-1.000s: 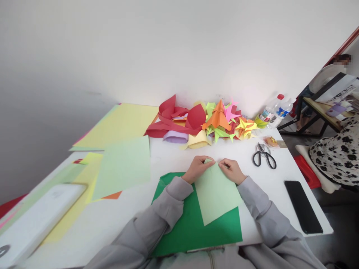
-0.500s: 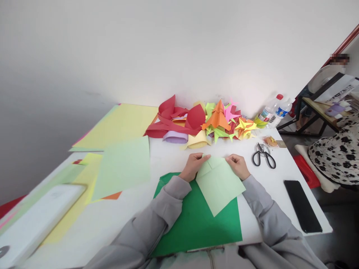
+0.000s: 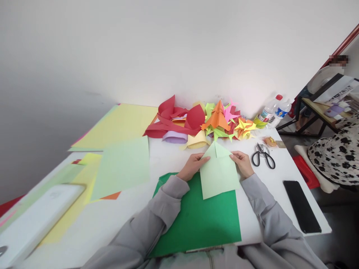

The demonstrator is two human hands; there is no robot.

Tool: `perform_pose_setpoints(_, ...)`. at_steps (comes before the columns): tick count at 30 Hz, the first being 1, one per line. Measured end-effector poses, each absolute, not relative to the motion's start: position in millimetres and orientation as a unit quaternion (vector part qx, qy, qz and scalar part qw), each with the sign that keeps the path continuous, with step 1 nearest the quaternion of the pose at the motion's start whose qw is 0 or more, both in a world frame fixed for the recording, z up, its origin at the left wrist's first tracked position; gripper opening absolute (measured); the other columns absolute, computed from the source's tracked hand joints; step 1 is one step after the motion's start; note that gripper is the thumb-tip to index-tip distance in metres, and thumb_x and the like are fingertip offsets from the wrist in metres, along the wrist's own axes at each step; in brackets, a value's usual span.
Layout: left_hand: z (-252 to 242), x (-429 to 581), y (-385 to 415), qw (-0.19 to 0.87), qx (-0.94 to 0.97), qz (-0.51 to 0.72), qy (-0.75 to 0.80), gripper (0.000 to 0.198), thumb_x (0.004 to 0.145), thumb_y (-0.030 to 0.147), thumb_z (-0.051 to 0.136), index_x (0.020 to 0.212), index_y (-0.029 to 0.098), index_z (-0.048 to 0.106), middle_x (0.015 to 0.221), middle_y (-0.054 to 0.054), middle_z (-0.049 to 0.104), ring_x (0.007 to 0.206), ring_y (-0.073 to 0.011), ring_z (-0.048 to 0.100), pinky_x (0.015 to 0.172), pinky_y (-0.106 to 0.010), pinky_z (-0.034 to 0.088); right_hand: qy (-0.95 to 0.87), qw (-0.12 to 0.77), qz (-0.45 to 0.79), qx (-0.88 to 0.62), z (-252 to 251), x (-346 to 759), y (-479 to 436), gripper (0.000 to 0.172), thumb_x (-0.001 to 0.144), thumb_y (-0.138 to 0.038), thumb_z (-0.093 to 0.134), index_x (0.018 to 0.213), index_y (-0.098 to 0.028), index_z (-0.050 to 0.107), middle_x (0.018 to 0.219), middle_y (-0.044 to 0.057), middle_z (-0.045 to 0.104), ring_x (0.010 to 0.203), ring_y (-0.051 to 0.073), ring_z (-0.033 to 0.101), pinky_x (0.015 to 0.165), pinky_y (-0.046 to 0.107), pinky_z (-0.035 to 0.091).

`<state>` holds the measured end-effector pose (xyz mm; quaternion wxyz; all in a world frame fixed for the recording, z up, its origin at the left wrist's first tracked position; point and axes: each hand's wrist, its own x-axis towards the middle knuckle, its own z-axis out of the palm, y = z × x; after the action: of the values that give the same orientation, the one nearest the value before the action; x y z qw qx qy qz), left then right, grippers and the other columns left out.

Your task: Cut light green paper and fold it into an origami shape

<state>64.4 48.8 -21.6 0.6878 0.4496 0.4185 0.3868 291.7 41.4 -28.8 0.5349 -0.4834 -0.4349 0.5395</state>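
A light green sheet of paper (image 3: 219, 178), its two far corners folded in to a point, is held over a dark green sheet (image 3: 207, 220). My left hand (image 3: 193, 165) pinches its left edge between thumb and fingers. On the opposite edge, my right hand (image 3: 241, 163) grips it just below the folded flaps. The point faces away from me, towards a heap of folded paper shapes. To the right of my right hand lie black-handled scissors (image 3: 263, 157).
Coloured paper sheets (image 3: 123, 164) and a white box-like object (image 3: 42, 220) cover the left side. Red paper strips (image 3: 176, 121), an orange folded paper (image 3: 217, 117) and plastic bottles (image 3: 269, 112) stand along the wall. A black phone (image 3: 301, 205) lies near the right edge. Beyond sits a person in a floral garment (image 3: 335, 157).
The light green paper has turned in my hands, so its pointed end now faces the wall. Both hands have shifted to grip its left and right edges.
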Motion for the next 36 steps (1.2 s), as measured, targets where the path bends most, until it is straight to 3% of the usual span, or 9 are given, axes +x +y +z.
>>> perform_pose_setpoints(6, -21.5, 63.6, 49.3, 0.672, 0.471, 0.401, 0.407, 0.054, 0.062, 0.043, 0.076, 0.106, 0.013, 0.067, 0.085, -0.007, 0.073, 0.075, -0.0243, 0.067, 0.065, -0.035, 0.053, -0.443, 0.527, 0.536, -0.489, -33.5, 295.0, 42.4, 0.029, 0.061, -0.039, 0.077, 0.078, -0.017, 0.069, 0.065, 0.0, 0.069, 0.054, 0.014, 0.059, 0.054, 0.027, 0.046)
perform_pose_setpoints(9, -18.5, 64.4, 48.2, 0.65, 0.503, 0.428, 0.377, 0.067, 0.058, 0.037, 0.08, 0.118, 0.015, 0.061, 0.105, -0.009, 0.07, 0.096, -0.0295, 0.063, 0.077, -0.039, 0.053, -0.465, 0.525, 0.526, -0.481, -33.7, 295.8, 42.5, 0.031, 0.063, -0.036, 0.077, 0.087, -0.018, 0.069, 0.06, -0.003, 0.064, 0.05, 0.011, 0.054, 0.05, 0.024, 0.043)
perform_pose_setpoints(12, -16.4, 65.0, 47.2, 0.636, 0.522, 0.429, 0.373, 0.065, 0.063, 0.037, 0.077, 0.121, 0.014, 0.058, 0.114, -0.012, 0.066, 0.103, -0.0314, 0.061, 0.081, -0.04, 0.052, -0.515, 0.514, 0.489, -0.48, -33.1, 293.7, 42.4, 0.035, 0.064, -0.032, 0.077, 0.096, -0.019, 0.067, 0.066, -0.003, 0.064, 0.056, 0.012, 0.056, 0.054, 0.024, 0.044)
perform_pose_setpoints(17, -16.0, 64.7, 47.0, 0.614, 0.543, 0.409, 0.4, 0.06, 0.069, 0.04, 0.071, 0.121, 0.012, 0.058, 0.115, -0.013, 0.065, 0.1, -0.031, 0.061, 0.08, -0.04, 0.052, -0.562, 0.509, 0.464, -0.458, -35.8, 287.8, 42.0, 0.035, 0.067, -0.032, 0.073, 0.099, -0.02, 0.064, 0.098, 0.004, 0.069, 0.089, 0.019, 0.063, 0.078, 0.031, 0.05)
perform_pose_setpoints(26, -10.7, 66.1, 45.4, 0.576, 0.579, 0.406, 0.409, 0.061, 0.07, 0.048, 0.068, 0.122, 0.016, 0.059, 0.119, -0.01, 0.064, 0.105, -0.0313, 0.059, 0.083, -0.04, 0.051, -0.612, 0.473, 0.418, -0.477, -28.1, 283.3, 36.1, 0.034, 0.072, -0.036, 0.07, 0.101, -0.019, 0.064, 0.102, 0.006, 0.068, 0.095, 0.022, 0.063, 0.085, 0.036, 0.049)
perform_pose_setpoints(30, -8.4, 66.0, 43.2, 0.585, 0.58, 0.395, 0.407, 0.063, 0.068, 0.048, 0.07, 0.12, 0.015, 0.061, 0.115, -0.01, 0.066, 0.101, -0.0311, 0.06, 0.08, -0.039, 0.052, -0.601, 0.464, 0.44, -0.479, -28.7, 282.7, 34.9, 0.033, 0.077, -0.04, 0.064, 0.101, -0.019, 0.064, 0.1, 0.005, 0.069, 0.091, 0.021, 0.063, 0.079, 0.033, 0.051)
perform_pose_setpoints(36, -20.2, 65.0, 45.7, 0.681, 0.498, 0.384, 0.377, 0.061, 0.072, 0.048, 0.067, 0.122, 0.014, 0.059, 0.1, -0.01, 0.071, 0.084, -0.0267, 0.066, 0.074, -0.039, 0.052, -0.55, 0.46, 0.507, -0.478, -33.2, 282.5, 34.4, 0.035, 0.076, -0.045, 0.063, 0.098, -0.019, 0.066, 0.087, 0.004, 0.07, 0.075, 0.019, 0.064, 0.066, 0.03, 0.052)
